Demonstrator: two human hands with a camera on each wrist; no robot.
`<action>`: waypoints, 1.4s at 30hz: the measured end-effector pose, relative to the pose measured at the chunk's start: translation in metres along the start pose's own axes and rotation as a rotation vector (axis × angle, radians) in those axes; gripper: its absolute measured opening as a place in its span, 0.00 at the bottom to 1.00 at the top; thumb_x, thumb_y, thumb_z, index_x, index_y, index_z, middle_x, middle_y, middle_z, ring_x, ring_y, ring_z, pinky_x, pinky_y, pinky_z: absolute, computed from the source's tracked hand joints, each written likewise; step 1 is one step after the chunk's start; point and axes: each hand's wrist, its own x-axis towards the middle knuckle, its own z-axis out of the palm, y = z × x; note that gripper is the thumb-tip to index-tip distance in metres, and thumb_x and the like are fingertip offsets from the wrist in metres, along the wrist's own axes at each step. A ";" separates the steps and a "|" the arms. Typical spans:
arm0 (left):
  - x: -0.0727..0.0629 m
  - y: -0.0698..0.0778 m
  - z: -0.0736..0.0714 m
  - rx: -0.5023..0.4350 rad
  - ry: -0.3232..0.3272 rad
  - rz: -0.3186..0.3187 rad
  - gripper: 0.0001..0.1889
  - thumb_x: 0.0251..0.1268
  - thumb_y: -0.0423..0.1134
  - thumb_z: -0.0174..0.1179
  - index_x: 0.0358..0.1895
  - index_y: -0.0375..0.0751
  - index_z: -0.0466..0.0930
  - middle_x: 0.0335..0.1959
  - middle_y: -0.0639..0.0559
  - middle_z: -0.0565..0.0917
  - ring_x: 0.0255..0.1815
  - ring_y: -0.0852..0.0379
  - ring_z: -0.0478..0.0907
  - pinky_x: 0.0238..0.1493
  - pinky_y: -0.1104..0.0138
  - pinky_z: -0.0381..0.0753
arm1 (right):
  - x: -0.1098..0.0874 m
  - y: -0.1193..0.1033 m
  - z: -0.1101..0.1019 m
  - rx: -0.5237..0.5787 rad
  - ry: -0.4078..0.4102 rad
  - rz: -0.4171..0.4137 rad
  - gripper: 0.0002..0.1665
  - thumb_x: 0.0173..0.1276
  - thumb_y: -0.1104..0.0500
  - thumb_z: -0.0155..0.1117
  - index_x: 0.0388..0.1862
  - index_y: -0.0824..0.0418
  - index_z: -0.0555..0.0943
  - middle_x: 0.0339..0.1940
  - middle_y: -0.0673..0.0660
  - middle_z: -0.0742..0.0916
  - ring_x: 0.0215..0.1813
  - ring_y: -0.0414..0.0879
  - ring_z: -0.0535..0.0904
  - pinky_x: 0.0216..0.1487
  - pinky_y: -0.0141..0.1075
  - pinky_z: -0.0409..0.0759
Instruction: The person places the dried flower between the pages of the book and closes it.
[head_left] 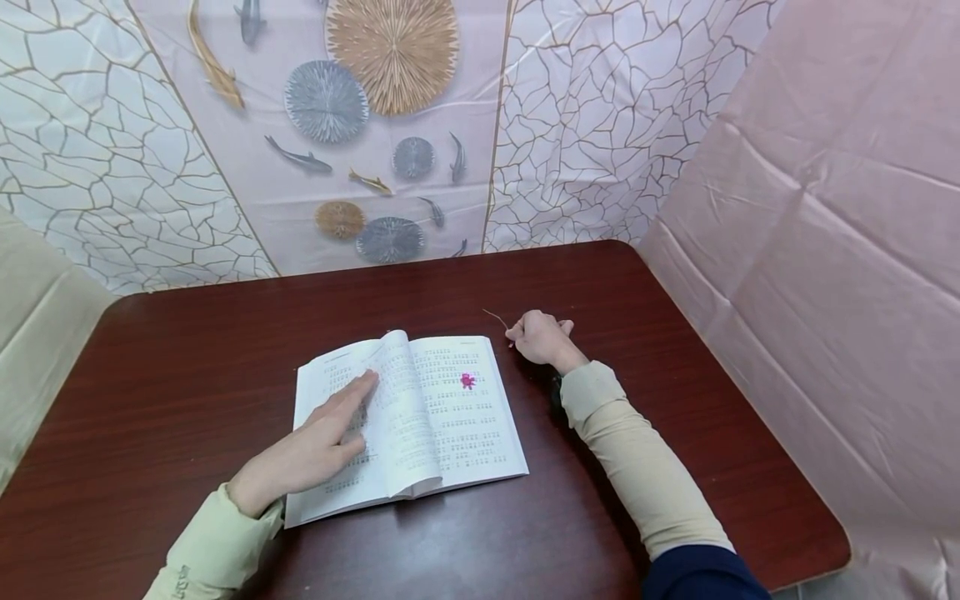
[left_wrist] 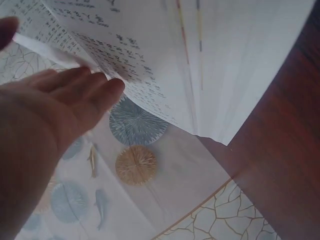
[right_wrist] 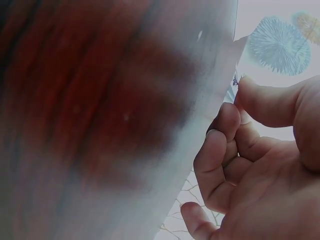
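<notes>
An open book (head_left: 480,433) with printed pages lies on the table, one leaf (head_left: 408,417) standing curled up along its middle. My left hand (head_left: 311,454) rests over the left page, fingers straight, fingertips by the raised leaf. In the left wrist view, that hand (left_wrist: 65,105) is beside the printed pages (left_wrist: 130,55). To the right of the book, my right hand (head_left: 542,340) pinches a thin, light string (head_left: 495,317) between thumb and curled fingers. In the right wrist view, the fingertips of this hand (right_wrist: 250,150) meet at a tiny dark bit. A small pink figure (head_left: 467,381) shows on the right page.
The dark red wooden table (head_left: 187,375) has rounded corners. Behind it hangs a patterned cloth (head_left: 390,167) with round shapes and fish; a plain pinkish cloth (head_left: 840,250) hangs along the right side.
</notes>
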 end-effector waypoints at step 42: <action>0.008 0.007 0.002 -0.100 0.055 -0.076 0.51 0.67 0.63 0.54 0.78 0.36 0.35 0.79 0.39 0.43 0.78 0.43 0.42 0.72 0.45 0.49 | -0.003 0.000 -0.005 0.059 0.013 -0.027 0.18 0.69 0.66 0.49 0.23 0.60 0.83 0.52 0.49 0.87 0.50 0.48 0.80 0.57 0.57 0.51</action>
